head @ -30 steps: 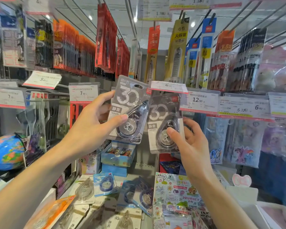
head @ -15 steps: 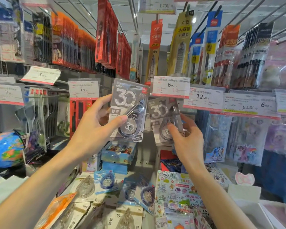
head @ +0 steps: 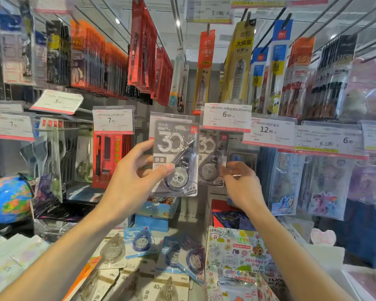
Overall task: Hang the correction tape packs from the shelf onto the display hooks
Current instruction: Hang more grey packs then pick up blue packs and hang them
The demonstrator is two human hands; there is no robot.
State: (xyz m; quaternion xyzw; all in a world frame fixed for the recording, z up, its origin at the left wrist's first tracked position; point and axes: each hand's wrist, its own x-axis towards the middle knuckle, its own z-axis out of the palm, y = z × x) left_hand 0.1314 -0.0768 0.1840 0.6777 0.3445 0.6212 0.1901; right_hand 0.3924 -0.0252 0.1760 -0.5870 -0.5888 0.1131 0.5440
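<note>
The left hand [head: 130, 183] has its grip clamped on a grey correction tape pack [head: 175, 157], thumb across the front near the tape wheel and fingers curled behind the card. The pack is held upright in front of the display, its top edge overlapping a price tag holder just above the grip.

Just to the right of that grip, a second grey pack [head: 211, 157] hangs below the 6.00 price tag [head: 226, 117]; the hook itself is hidden behind the tag. The right hand [head: 240, 185] is just beside this pack's lower right corner, fingers loosely apart and holding nothing; whether the fingertips touch the pack cannot be told.

Below both grips, on the shelf [head: 189, 216], lie more packs: a light blue pack [head: 139, 243] under the left grip, two darker blue packs [head: 183, 256] further right, and a clear tape dispenser [head: 113, 249] to the left of them. A globe [head: 8, 199] sits well left of the left grip.
</note>
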